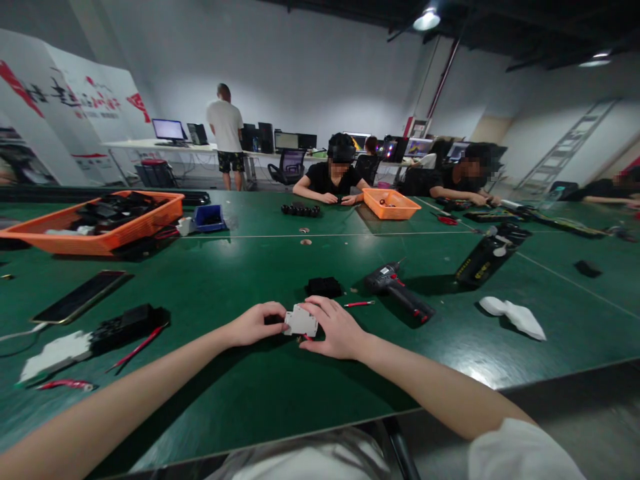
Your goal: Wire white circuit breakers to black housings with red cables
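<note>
A small white block (301,321) is held between both hands just below the middle of the frame, low over the green table (260,393). The left hand (255,323) is curled narrowly round the block's left end, and the right hand (335,330) is closed over its top and right side, with the fingers bent across it. Whether the block touches the table cannot be told. Just above the hands a flat black part (324,287) is seen lying on the table, and a thin red tool (359,304) lies just right of it, near the right hand. A black power screwdriver (397,292) is laid on its side further right, and a crumpled white cloth (513,315) is seen well apart at the right of the frame. At the lower left a black piece (127,323) and a white piece (57,353) lie end to end, with a red stick (137,347) beside them, and a phone (80,295) is laid flat above them. A large orange tray (95,240) filled with dark parts stands at the upper left, with a blue bin (209,218) next to it. Seated people (333,177) are seen at the far edge of the table beside a smaller orange tray (390,208), and a standing person (226,133) is seen at the desks behind.
</note>
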The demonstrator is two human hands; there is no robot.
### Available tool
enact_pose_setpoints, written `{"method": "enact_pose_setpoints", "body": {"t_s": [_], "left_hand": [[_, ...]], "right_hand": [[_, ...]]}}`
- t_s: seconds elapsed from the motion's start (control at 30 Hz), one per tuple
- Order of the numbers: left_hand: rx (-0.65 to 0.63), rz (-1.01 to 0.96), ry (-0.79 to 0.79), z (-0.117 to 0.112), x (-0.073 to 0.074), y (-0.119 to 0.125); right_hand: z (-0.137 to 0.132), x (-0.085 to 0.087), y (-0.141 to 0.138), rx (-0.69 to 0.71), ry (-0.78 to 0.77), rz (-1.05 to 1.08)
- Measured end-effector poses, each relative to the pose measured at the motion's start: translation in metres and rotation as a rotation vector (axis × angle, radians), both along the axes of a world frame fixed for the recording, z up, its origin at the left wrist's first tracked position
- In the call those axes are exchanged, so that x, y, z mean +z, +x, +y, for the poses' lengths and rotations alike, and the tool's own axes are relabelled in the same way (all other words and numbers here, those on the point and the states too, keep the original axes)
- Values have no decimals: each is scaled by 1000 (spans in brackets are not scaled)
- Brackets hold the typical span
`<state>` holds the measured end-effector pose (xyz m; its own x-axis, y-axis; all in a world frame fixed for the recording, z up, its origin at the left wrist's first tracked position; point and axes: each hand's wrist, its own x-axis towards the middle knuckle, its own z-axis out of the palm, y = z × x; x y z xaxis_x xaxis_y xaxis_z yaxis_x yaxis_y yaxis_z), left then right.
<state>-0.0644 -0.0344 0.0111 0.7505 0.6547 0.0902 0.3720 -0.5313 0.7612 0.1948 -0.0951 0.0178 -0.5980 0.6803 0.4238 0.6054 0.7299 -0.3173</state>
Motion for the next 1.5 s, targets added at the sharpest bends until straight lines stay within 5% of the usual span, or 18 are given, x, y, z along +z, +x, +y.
{"method": "enact_pose_setpoints", "body": {"t_s": [0.3,0.6,0.93,1.1,1.3,1.5], "left_hand": [[120,-194,-325,8,-9,-8],[264,10,196,5,-17,-5],[219,33,255,2,-17,-1],[294,16,324,-13,-10,-2],[151,37,692,-23,-4,-8],[32,85,778,-26,2,-6]], "right_hand": [[14,-13,8,-92,-180,54],[17,-3,33,68,-201,26],[6,-9,1,28,-42,-51],[2,-6,-5,192,88,-220],[8,1,15,227,25,-199],[21,10,48,39,-6,-160]]}}
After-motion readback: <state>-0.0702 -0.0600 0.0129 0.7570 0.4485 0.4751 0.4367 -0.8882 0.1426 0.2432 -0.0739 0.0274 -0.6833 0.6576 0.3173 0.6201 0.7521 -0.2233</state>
